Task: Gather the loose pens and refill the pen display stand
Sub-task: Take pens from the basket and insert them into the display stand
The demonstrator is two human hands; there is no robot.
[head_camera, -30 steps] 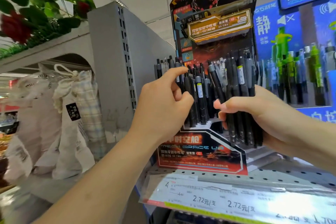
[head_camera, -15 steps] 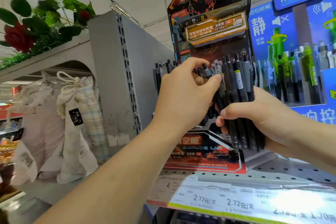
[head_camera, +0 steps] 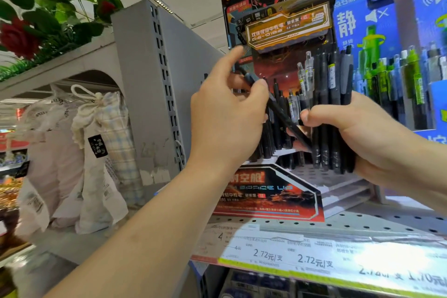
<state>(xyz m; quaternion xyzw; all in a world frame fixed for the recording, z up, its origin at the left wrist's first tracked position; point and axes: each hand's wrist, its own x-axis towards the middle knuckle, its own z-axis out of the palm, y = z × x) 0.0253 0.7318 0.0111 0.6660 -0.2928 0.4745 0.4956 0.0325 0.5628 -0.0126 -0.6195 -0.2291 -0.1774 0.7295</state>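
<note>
Nearest to me, at the bottom of the frame, runs the price strip [head_camera: 302, 256] along the edge of the perforated shelf [head_camera: 387, 222]. Just above it, my left hand [head_camera: 227, 123] pinches a single black pen [head_camera: 283, 116] between thumb and fingers, the pen slanting down to the right, its lower end near my right thumb. My right hand [head_camera: 367, 138], at center right, is curled around a bundle of black pens [head_camera: 331, 104] held upright, their clicker ends sticking up past my fingers. Behind both hands stands the pen display stand [head_camera: 273, 191], red and black, with more pens upright in its tiers and its tall header card reaching the top of the frame. Farther right, a blue display [head_camera: 387, 19] carries green pens. At left hang cloth bags [head_camera: 96, 152], with artificial roses [head_camera: 19, 38] in the upper left corner.
</note>
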